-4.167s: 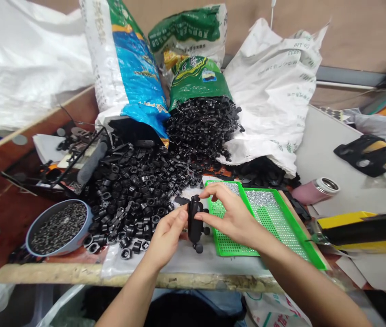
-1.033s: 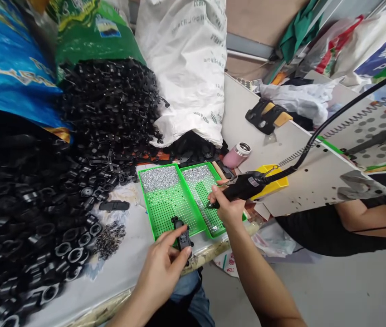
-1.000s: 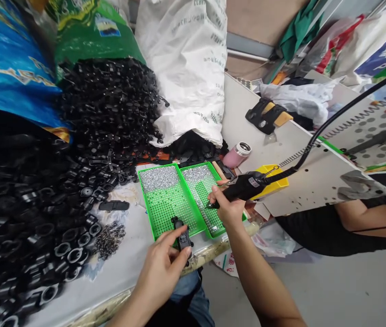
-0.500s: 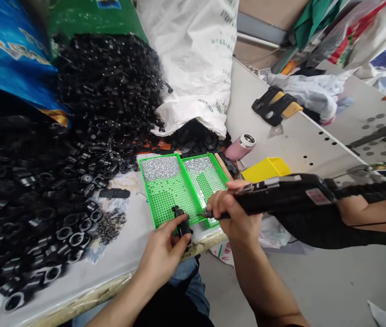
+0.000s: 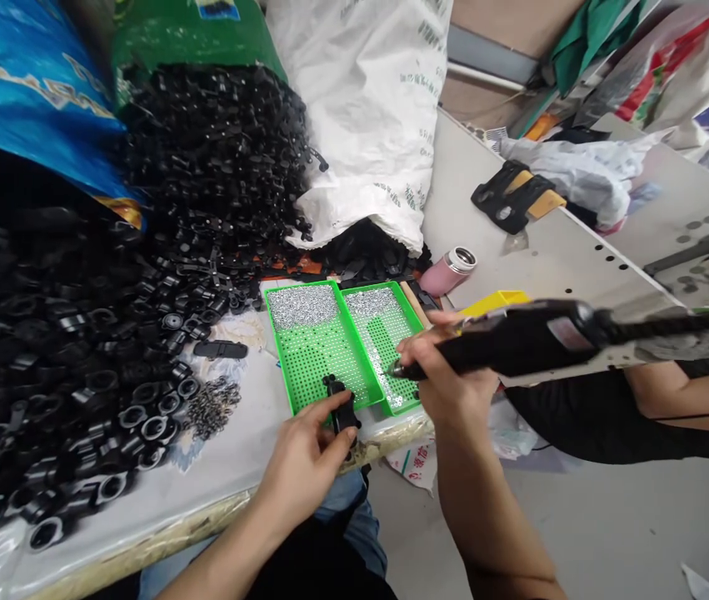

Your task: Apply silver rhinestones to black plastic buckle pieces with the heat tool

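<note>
The left hand (image 5: 301,471) had its fingers (image 5: 322,437) wrapped around one black plastic clip (image 5: 344,414) at the near edge of two green perforated trays (image 5: 310,367). The right hand (image 5: 454,375) gripped one black handheld tool (image 5: 516,346), which partly blocked one yellow bin (image 5: 495,301). One pink flask (image 5: 447,272) stood on the bench (image 5: 547,250), and a heap of black plastic parts (image 5: 79,358) lay left.

The left hand (image 5: 297,467) and right hand (image 5: 454,392) are bare, and both forearms are uncovered as far as the view shows. Below them, a plain black top (image 5: 322,567) fills the lower edge, with creased blue denim jeans (image 5: 351,521) showing beside it at the lap.
</note>
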A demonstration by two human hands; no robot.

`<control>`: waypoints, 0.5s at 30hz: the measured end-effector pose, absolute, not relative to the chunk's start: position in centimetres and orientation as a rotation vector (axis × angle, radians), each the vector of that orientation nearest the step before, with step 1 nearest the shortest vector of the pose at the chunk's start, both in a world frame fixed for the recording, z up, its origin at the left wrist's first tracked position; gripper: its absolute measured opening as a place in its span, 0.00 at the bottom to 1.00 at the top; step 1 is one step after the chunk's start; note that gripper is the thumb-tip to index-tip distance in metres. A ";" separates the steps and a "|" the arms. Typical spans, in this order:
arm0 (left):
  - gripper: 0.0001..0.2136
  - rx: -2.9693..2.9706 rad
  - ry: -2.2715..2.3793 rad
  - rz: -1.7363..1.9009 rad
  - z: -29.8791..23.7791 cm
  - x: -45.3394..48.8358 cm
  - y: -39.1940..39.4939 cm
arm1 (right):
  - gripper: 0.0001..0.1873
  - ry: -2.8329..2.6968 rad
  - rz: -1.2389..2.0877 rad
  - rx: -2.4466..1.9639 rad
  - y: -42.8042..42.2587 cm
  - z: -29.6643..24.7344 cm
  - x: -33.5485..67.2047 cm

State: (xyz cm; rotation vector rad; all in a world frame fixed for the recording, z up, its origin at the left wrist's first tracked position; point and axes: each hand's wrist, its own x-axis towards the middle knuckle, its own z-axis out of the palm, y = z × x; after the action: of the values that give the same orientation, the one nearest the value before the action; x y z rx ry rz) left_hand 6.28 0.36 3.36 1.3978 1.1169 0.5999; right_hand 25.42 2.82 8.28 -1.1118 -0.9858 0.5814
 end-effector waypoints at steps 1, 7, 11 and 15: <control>0.24 1.388 1.109 0.590 3.4 6.1 0.3 | 0.11 -0.985 0.562 -1.150 3.7 8.2 26.6; 0.26 1.368 1.077 0.596 3.9 5.4 0.3 | 0.17 -1.072 0.852 -1.241 10.2 6.6 31.7; 0.27 1.362 1.104 0.633 3.9 4.8 0.8 | 0.19 -1.083 0.828 -1.354 13.6 6.0 31.4; 0.27 1.346 1.116 0.676 3.9 4.2 1.2 | 0.25 -1.030 0.937 -1.342 15.8 5.4 30.0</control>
State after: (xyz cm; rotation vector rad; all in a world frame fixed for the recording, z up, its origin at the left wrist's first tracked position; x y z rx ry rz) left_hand 4.15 1.17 3.88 1.3456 1.1165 0.6760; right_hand 29.99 15.81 5.39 -1.3423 -1.0304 0.9373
